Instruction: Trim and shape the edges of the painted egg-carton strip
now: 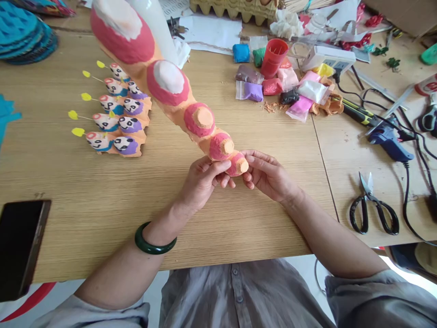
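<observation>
A long orange strip of egg-carton cups [170,109] slants from the upper left down to the middle, its near end between my hands. Its bumps are coated pink; the two far ones have white tops, the three near ones orange tips. My left hand [205,179] is closed on the near end, thumb on top beside the last pink cup. My right hand [268,175] pinches the right side of that same end with thumb and fingers. Left of the strip stands a painted carton [145,132] with small faces and yellow leaf shapes on stalks.
Clay packets [253,91] surround a red cup [274,57] at the upper right. Black-handled scissors [367,205], a blue glue gun [391,142] and cables lie right. A phone [22,246] rests at the left edge. A power strip [329,58] and egg tray [235,8] are farther back.
</observation>
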`<action>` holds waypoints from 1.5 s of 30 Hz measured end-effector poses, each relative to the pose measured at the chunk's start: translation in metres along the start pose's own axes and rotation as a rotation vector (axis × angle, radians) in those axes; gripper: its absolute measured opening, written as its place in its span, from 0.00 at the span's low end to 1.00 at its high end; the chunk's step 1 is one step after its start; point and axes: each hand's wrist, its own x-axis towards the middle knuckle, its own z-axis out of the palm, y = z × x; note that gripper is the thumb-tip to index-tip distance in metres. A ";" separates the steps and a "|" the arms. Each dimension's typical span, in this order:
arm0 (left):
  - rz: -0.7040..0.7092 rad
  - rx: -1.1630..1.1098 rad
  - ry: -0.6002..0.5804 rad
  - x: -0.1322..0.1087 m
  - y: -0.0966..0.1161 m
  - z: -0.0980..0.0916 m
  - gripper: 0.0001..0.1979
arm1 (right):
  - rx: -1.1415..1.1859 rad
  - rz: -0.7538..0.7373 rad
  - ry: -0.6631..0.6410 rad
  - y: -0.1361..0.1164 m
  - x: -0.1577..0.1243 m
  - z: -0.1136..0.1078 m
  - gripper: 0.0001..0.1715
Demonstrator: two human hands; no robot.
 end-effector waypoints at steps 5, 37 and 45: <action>0.025 0.055 0.075 0.000 -0.004 0.001 0.11 | -0.009 0.015 0.005 0.004 0.001 -0.002 0.14; -0.013 0.020 -0.119 0.001 0.002 -0.008 0.13 | 0.057 0.086 0.056 -0.003 0.002 -0.002 0.08; 0.024 0.049 0.000 0.000 -0.001 -0.001 0.16 | 0.011 0.065 -0.009 0.004 0.002 -0.002 0.12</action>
